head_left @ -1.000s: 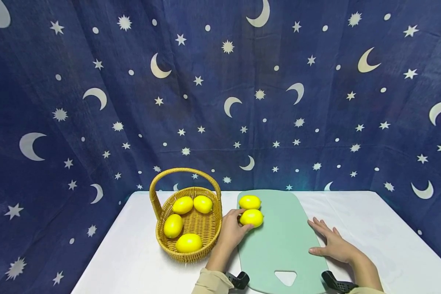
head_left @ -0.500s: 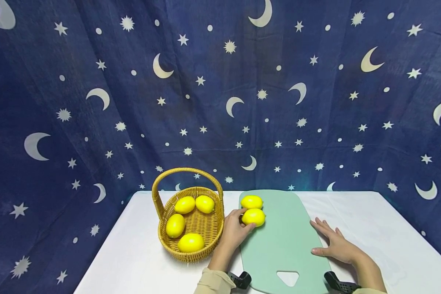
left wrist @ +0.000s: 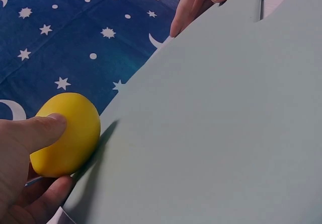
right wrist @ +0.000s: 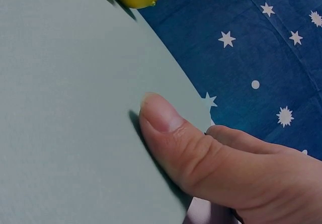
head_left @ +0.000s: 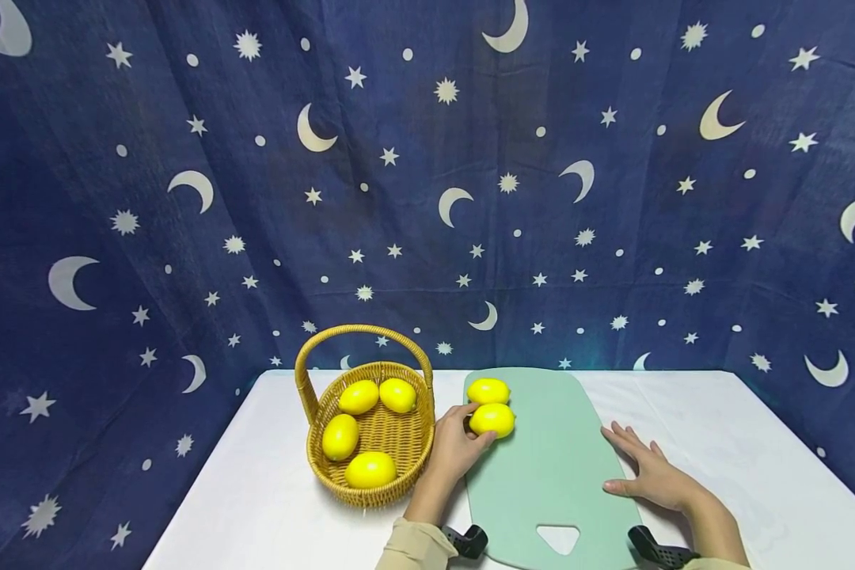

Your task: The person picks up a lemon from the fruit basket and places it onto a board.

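A lemon (head_left: 492, 420) at the left edge of the pale green cutting board (head_left: 549, 467) is held between the thumb and fingers of my left hand (head_left: 453, 445). Close behind it on the board lies a second lemon (head_left: 488, 391). In the left wrist view the thumb rests across the side of the held lemon (left wrist: 75, 141), with the fingers partly hidden beneath it. My right hand (head_left: 644, 472) lies spread along the board's right edge. Its thumb (right wrist: 166, 121) extends over the board surface in the right wrist view, holding nothing.
Left of the board stands a wicker basket (head_left: 392, 431) with a tall arched handle and several lemons (head_left: 370, 470) inside. A white cloth (head_left: 249, 483) covers the table. A dark blue curtain (head_left: 399, 214) with moons and stars hangs behind.
The head view has shifted slightly, so everything sits a little further right. The held lemon has edged slightly back toward the other lemon; the right hand keeps its place.
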Motion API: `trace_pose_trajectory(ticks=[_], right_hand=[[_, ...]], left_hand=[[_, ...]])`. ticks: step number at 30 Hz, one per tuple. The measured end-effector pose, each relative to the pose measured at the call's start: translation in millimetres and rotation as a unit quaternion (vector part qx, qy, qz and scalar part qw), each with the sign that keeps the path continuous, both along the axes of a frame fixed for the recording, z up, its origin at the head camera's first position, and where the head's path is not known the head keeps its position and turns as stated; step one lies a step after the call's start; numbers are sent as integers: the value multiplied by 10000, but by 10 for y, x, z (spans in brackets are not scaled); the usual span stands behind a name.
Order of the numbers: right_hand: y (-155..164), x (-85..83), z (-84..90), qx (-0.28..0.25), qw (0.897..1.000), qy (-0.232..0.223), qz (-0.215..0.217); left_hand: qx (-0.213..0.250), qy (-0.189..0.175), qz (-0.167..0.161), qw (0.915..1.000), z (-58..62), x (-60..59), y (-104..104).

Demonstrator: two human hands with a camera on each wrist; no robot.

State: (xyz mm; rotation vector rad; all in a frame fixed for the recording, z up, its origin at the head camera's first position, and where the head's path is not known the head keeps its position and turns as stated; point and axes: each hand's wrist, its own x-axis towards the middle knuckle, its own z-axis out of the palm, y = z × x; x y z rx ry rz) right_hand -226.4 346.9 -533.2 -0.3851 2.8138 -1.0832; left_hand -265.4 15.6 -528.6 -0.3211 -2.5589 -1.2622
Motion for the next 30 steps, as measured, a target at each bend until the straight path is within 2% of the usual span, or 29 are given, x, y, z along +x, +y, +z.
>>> trace_pose_trajectory(ticks=[9,17,25,30], right_hand=[[-9,0,2,-7,10000,9,4],[-13,8,10,-15,10000,50,18],[-26,10,25,-26,10000,69,19],[-18,27,36,-15,9999,86,62]], left_hand=[[140,-97,-50,9998,9,4,-6],[85,-167,-45,9998,3,8,-6],[213,-238,-83,9995,55,29,-22],[-97,-78,31,9999,93,49,-6]])
